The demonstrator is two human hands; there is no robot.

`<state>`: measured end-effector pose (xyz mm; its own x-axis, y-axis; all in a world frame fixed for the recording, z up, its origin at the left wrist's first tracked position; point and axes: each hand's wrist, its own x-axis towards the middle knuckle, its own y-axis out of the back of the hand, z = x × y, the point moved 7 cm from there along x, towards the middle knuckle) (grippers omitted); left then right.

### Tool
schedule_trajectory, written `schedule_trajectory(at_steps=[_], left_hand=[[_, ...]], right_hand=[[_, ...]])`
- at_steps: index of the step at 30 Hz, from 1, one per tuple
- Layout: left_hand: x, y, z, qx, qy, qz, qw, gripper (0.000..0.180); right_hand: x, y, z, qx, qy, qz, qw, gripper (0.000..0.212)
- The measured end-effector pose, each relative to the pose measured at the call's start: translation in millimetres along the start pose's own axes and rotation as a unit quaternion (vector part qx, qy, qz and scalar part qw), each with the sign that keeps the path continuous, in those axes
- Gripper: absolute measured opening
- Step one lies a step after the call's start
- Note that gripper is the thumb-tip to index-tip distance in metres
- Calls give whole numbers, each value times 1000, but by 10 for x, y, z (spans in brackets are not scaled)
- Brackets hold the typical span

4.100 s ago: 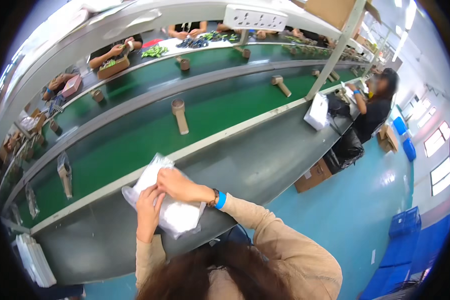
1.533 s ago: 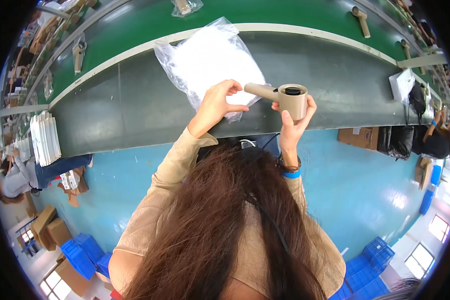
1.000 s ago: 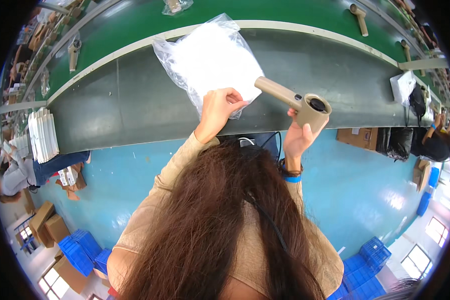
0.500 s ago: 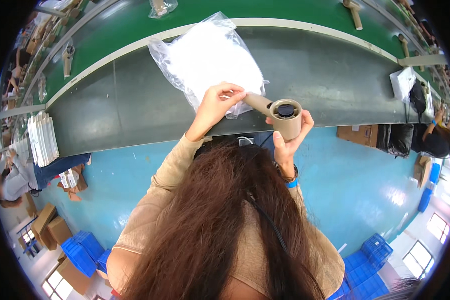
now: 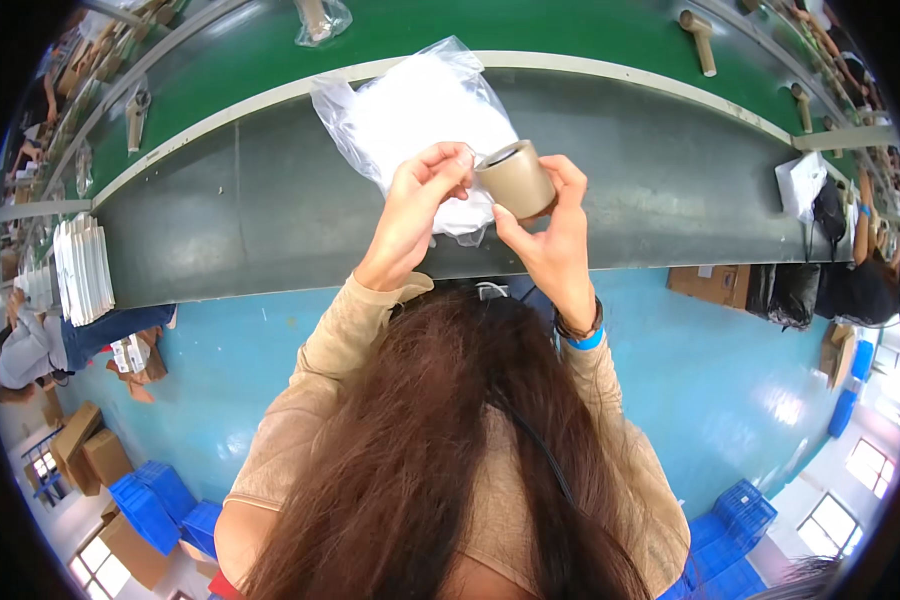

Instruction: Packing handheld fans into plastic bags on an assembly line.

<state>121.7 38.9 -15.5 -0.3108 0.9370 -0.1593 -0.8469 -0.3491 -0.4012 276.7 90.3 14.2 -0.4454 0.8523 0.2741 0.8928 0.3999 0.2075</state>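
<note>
A tan hair dryer [image 5: 516,186] is in my right hand [image 5: 558,240], its fingers wrapped round the far side and the thumb on the near side. Its round barrel tilts toward the upper left, with a dark inner part showing at the open end; the handle is hidden. Beside that end, my left hand [image 5: 410,205] has thumb and fingers pinched together. Whatever it pinches, if anything, is too small to make out. Both hands are over the near edge of a see-through plastic bag [image 5: 332,105] of white bags or sheets lying on the dark bench [image 5: 270,190].
Beyond the bench runs a green conveyor belt [image 5: 570,30] carrying more hair dryers, one [image 5: 698,45] at the far right. White flat stacks [image 5: 82,268] stand at the bench's left end, and a white bag [image 5: 800,185] lies at its right. Other people work at both sides.
My right hand has moved left and away from me, turning the hair dryer so its open end faces my left hand. My left hand has left the handle.
</note>
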Motion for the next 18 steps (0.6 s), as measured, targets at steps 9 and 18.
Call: schedule_trajectory(at_steps=[9,18], left_hand=[[277,-69,414,241,-68,-55,967,18],[166,-129,596,359,-131,-32,923,16]], right_hand=[[88,-187,-164,-109,96,-66,987,66],[98,-248,-15,-270,23,-116,956,69]])
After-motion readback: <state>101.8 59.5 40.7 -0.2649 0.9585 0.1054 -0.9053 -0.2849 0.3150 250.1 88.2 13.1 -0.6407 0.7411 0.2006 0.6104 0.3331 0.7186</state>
